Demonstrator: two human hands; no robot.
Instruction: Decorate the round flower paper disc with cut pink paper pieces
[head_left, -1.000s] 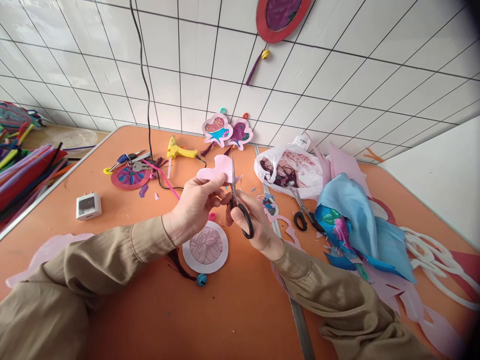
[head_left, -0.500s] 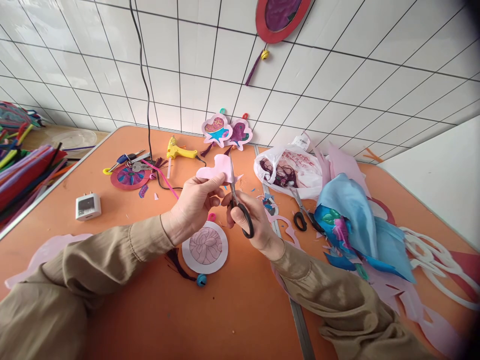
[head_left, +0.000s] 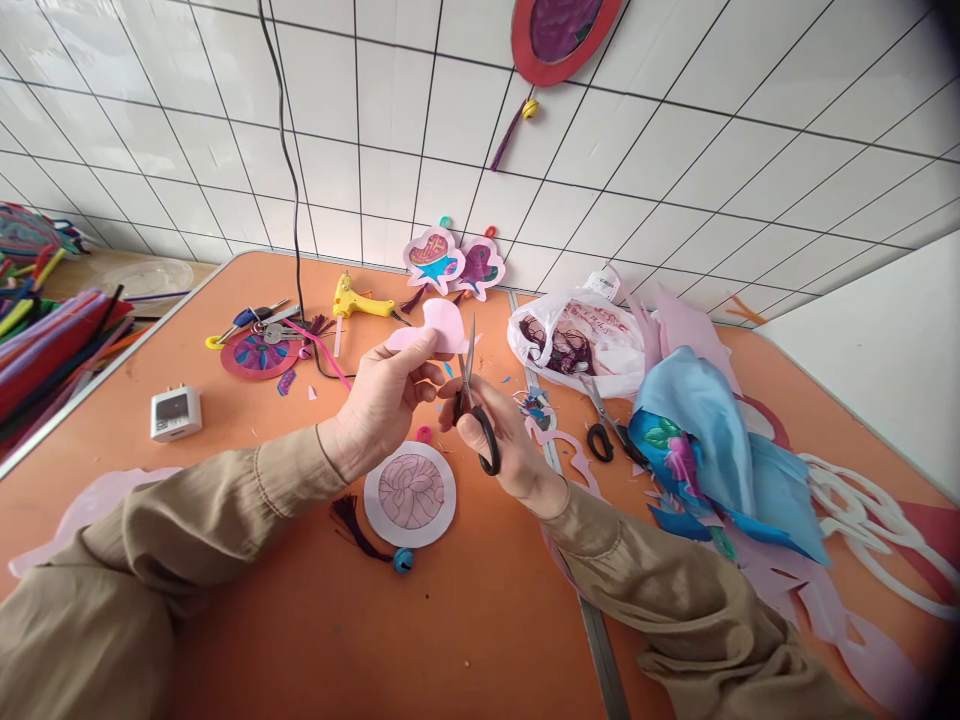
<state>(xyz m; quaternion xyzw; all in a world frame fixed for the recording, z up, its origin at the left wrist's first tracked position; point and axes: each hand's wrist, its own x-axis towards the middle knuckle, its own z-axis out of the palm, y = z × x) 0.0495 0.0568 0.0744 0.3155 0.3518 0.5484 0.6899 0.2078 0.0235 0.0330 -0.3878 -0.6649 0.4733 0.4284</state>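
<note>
While left hand [head_left: 381, 395] partly hides pink paper [head_left: 448, 326], red ornament [head_left: 568, 35] cropped

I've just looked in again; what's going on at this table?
A person's left hand pinches a small, curvy pink sheet piece above the orange table. The right hand holds metal scissors with black handles, blades parted at the piece's edge. Nearer the person, a round, white-rimmed ornament with a blue bell lies untouched.

Pink paper [head_left: 445, 322], black-handled scissors [head_left: 489, 442] mid-frame; orange tabletop [head_left: 360, 640]; yellow glue gun [head_left: 366, 304]; dark-gridded white tiles [head_left: 397, 90]; blue cloth [head_left: 697, 400] right, pink-green motif [head_left: 681, 465].
</note>
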